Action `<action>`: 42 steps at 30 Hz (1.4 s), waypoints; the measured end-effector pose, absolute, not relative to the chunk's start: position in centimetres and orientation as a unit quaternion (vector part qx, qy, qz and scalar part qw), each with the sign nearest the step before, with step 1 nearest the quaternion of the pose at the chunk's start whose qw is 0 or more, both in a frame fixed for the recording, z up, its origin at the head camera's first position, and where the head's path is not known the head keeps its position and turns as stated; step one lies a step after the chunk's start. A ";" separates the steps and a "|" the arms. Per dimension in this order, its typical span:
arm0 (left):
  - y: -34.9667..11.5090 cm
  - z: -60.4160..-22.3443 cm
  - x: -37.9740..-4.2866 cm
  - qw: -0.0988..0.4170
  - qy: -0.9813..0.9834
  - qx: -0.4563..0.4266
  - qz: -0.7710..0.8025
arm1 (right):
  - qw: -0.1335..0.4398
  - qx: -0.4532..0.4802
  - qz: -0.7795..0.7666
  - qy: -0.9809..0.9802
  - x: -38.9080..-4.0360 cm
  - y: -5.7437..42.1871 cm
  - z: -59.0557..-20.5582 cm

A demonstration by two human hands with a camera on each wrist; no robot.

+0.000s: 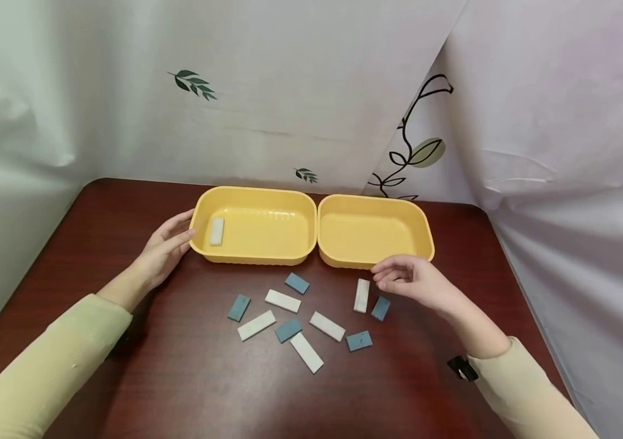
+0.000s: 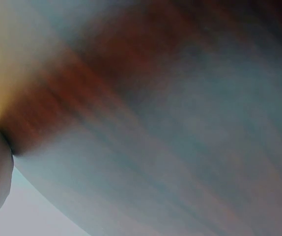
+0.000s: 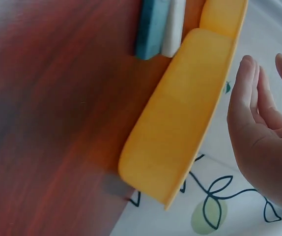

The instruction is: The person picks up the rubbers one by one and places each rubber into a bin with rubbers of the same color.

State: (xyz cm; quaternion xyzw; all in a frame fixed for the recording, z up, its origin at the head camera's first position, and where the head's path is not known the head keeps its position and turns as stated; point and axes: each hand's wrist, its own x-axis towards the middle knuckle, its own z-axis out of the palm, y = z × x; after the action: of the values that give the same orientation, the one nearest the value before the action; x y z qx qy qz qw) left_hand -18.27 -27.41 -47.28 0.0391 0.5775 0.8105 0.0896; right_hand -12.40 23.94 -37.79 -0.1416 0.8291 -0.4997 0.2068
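Blocks (image 1: 288, 330) in head view are lying ten on the table (image 1: 179, 366), only one inside the left tray (image 1: 267, 235), which the straight-fingered left hand (image 1: 164, 256) is touching; left wrist view is blurring; right wrist view is showing the relaxed, empty right hand (image 3: 261, 142).

Pale sheeting (image 1: 267, 122) with leaf prints (image 1: 196, 84) spans the frame's top; a glossy dark-red bench (image 1: 179, 378) fills the lower middle.
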 end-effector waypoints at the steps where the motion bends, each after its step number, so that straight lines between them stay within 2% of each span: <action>1: -27.5 -47.2 -18.2 0.089 0.577 0.038 0.811 | 0.204 -0.138 -0.497 0.832 -12.2 24.1 -37.9; 13: -27.7 -46.9 -18.3 0.094 0.573 0.034 0.814 | 0.149 -0.120 -0.496 0.847 -10.9 24.7 -41.6; 32: -27.4 -46.8 -18.3 0.095 0.570 0.030 0.815 | 0.151 -0.084 -0.478 0.861 -11.2 24.4 -44.6; 42: -27.4 -46.9 -18.3 0.096 0.575 0.028 0.812 | 0.126 -0.071 -0.448 0.882 -11.5 23.7 -45.2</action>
State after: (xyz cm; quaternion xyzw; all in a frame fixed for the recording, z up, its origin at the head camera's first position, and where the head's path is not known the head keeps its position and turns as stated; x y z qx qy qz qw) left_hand -18.27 -27.35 -46.94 0.0280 0.5755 0.8117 0.0959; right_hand -11.47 23.68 -45.23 -0.0706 0.8823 -0.4480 0.1262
